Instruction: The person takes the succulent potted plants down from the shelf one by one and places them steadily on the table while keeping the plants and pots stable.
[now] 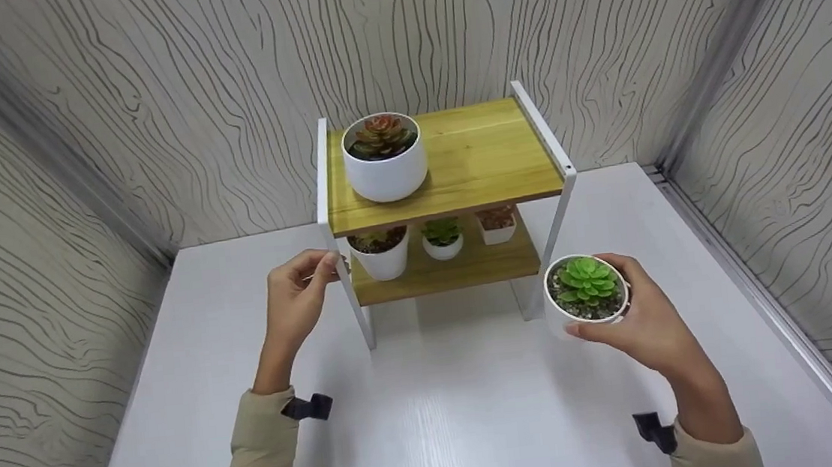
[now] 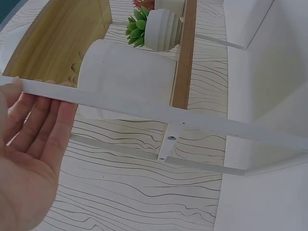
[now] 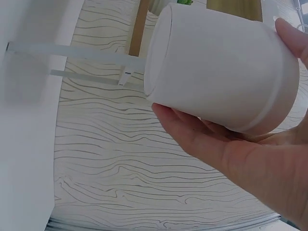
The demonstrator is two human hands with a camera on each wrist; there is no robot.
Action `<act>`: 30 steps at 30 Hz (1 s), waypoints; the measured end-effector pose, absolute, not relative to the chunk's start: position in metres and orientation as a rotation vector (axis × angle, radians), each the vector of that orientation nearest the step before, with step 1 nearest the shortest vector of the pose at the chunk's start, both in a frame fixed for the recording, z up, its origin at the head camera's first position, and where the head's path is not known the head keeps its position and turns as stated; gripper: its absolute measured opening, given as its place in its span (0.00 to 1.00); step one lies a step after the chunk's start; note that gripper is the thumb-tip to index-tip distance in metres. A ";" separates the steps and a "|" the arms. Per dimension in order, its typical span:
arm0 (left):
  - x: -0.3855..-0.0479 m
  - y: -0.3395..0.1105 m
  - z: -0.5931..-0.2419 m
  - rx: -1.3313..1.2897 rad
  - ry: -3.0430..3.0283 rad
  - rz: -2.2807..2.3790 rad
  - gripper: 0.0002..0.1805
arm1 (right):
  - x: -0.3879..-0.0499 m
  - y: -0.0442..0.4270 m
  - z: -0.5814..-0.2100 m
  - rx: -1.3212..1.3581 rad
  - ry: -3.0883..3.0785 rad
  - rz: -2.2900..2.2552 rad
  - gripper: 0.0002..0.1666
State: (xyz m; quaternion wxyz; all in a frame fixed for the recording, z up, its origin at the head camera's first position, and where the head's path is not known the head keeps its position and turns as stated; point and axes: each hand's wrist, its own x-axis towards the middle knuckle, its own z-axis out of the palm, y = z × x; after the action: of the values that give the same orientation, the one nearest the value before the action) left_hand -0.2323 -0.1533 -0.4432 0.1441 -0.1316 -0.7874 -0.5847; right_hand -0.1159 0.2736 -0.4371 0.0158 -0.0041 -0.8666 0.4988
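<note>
My right hand point(image 1: 653, 322) grips a round white pot with a green succulent point(image 1: 588, 286), thumb on its near side and fingers around the far side. The pot is off the shelf, by the right front post; in the right wrist view the white pot point(image 3: 216, 67) lies across the palm. With my left hand point(image 1: 297, 289) I pinch the left front post of a two-tier shelf point(image 1: 484, 148). The left wrist view has the fingers point(image 2: 43, 122) behind that white post point(image 2: 130, 103) and the thumb at its front.
A white pot with a reddish succulent point(image 1: 386, 172) stands on the top board's left. Below, partly hidden by that board, are a larger white pot point(image 1: 384, 260), a small round pot point(image 1: 444, 247) and a small square pot point(image 1: 499, 232). Patterned walls point(image 1: 406, 31) enclose the white table point(image 1: 432, 413).
</note>
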 end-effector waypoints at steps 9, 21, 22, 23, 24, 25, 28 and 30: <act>-0.233 -0.154 -0.443 -0.388 -2.269 -1.689 0.10 | -0.115 0.285 -0.443 -0.015 -2.717 1.497 0.64; -0.232 -0.154 -0.442 -0.392 -2.274 -1.698 0.10 | -0.129 0.302 -0.456 -0.061 -2.739 1.433 0.65; -0.232 -0.154 -0.442 -0.392 -2.278 -1.698 0.10 | -0.131 0.304 -0.457 -0.068 -2.737 1.425 0.65; -0.233 -0.154 -0.442 -0.393 -2.280 -1.697 0.10 | -0.133 0.306 -0.458 -0.076 -2.734 1.423 0.65; -0.233 -0.154 -0.442 -0.394 -2.281 -1.697 0.10 | -0.134 0.308 -0.459 -0.086 -2.732 1.423 0.65; -0.233 -0.154 -0.442 -0.390 -2.287 -1.693 0.10 | -0.136 0.311 -0.460 -0.097 -2.734 1.417 0.65; -0.233 -0.154 -0.443 -0.386 -2.287 -1.694 0.10 | -0.142 0.317 -0.463 -0.138 -2.749 1.398 0.66; -0.232 -0.154 -0.443 -0.384 -2.285 -1.695 0.09 | -0.146 0.320 -0.465 -0.168 -2.767 1.386 0.66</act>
State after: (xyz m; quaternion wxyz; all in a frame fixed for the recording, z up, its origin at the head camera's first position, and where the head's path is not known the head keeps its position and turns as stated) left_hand -0.2323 -0.1541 -0.4431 0.1353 -0.1327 -0.7886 -0.5850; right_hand -0.1462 0.3198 -0.4650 0.0211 -0.0542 -0.8926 0.4471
